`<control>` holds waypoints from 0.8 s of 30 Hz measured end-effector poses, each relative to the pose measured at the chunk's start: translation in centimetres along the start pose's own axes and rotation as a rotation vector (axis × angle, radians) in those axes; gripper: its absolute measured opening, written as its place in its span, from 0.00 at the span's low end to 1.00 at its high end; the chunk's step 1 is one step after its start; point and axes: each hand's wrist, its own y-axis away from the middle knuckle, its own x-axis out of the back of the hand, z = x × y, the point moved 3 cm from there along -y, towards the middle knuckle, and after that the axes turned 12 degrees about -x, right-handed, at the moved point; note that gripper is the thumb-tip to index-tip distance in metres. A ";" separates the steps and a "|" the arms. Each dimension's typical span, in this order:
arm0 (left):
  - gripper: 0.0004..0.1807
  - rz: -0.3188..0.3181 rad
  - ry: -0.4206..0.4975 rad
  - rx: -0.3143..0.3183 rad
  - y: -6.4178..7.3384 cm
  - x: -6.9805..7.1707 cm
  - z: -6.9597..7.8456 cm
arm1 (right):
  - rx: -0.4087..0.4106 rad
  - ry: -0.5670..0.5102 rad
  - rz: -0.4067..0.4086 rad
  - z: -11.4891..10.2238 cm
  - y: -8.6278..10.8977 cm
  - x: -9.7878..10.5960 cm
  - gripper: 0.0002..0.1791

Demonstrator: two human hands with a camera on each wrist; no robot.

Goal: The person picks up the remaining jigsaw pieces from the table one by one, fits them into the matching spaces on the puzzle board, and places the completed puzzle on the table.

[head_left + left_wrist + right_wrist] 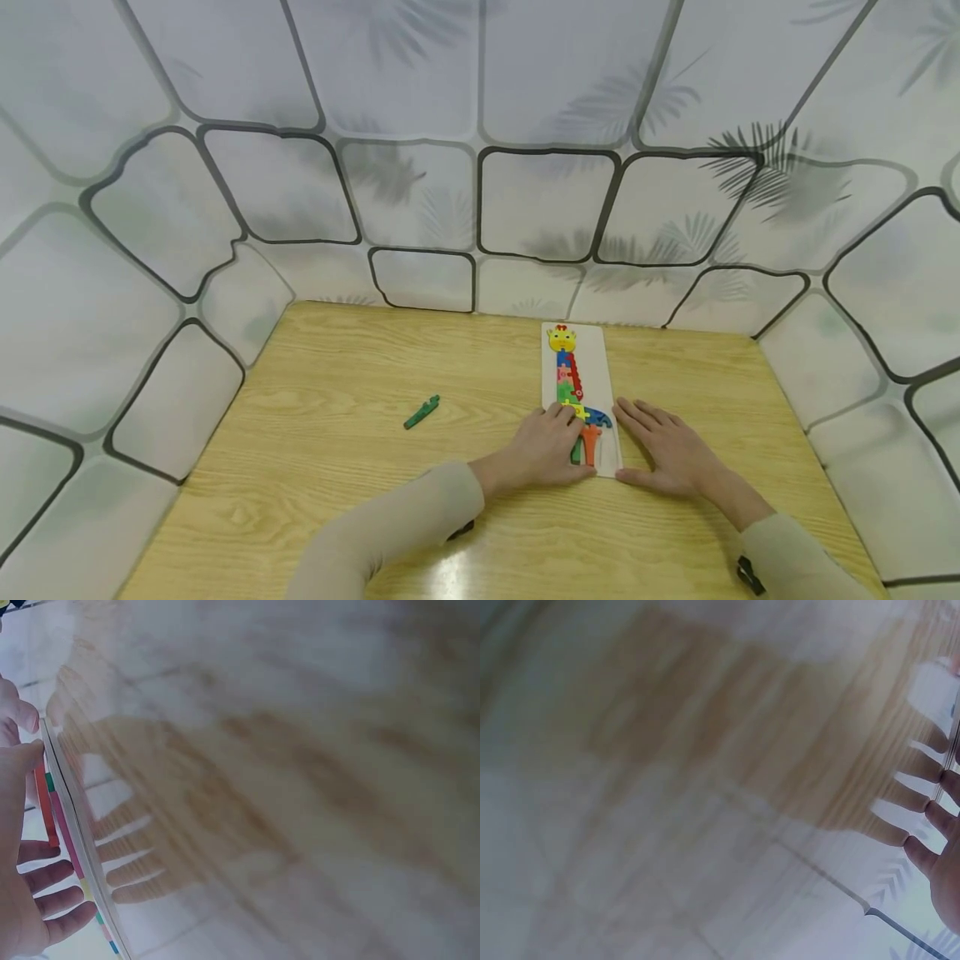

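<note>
A white puzzle board [596,367] lies on the table with colourful giraffe pieces in it. The yellow giraffe head [562,338] is at its far end, and an orange leg piece [591,446] sits near its close end. From the left, my left hand [547,446] rests over the lower pieces, partly covering a green leg piece [576,452]. The left wrist view shows the fingers [61,900] of that hand extended along the board. My right hand [667,446] lies with straight fingers beside the board's right edge, fingertips at the edge.
A loose green puzzle piece [422,412] lies on the wooden table [337,375], left of the board. Pale patterned walls [420,279] stand along the table's back and sides.
</note>
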 end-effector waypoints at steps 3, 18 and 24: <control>0.44 0.002 -0.012 -0.004 -0.1 -0.1 0.0 | 0.001 0.002 0.000 0.0 0.0 0.0 0.57; 0.42 0.008 -0.018 -0.005 -0.5 -0.1 0.1 | 0.008 0.000 0.014 0.0 0.1 0.1 0.57; 0.44 0.014 -0.050 -0.009 -0.6 -0.2 0.1 | 0.012 -0.004 0.022 0.0 0.1 0.1 0.57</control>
